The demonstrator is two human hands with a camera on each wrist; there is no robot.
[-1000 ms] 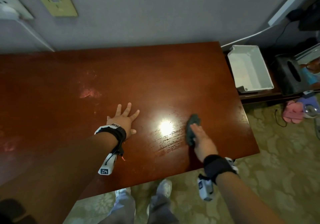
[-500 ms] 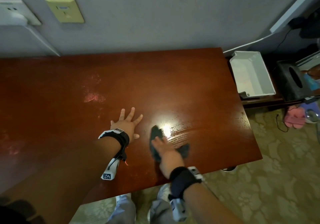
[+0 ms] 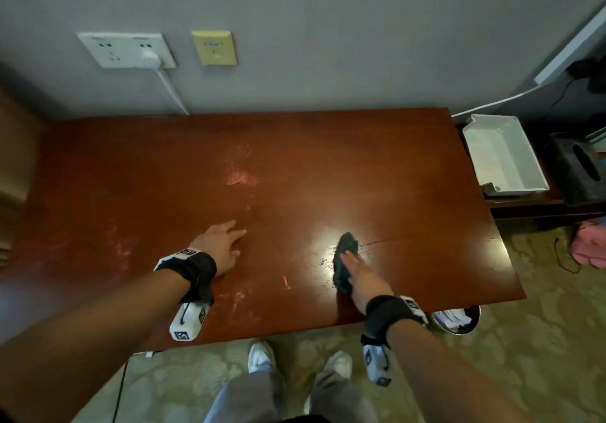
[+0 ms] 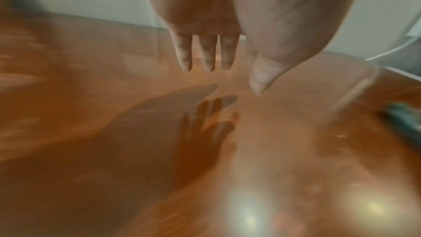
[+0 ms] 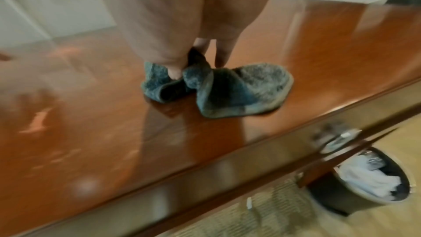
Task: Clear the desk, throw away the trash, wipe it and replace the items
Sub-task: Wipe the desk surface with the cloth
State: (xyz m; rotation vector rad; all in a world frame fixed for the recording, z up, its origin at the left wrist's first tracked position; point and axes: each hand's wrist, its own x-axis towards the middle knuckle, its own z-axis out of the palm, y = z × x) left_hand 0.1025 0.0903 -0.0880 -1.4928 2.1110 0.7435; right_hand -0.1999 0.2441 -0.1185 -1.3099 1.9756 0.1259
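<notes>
The cloth [image 3: 346, 242] is sitting bunched on the desk [image 3: 328, 167], near side, right of centre; your right hand [image 3: 364, 275] is pinching a fold, thumb against fingers. Your left hand [image 3: 219, 245] is hovering leftward, fingers straight, barely parted.

Just behind the left hand [image 3: 219, 245], a white label [image 3: 188, 253] on the wristband [image 3: 196, 268] carries dark letters too blurred to read; nothing else is legible.

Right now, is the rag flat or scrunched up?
Scrunched up: the rag sits in bunched folds on the desk, pinched by the right hand.
</notes>
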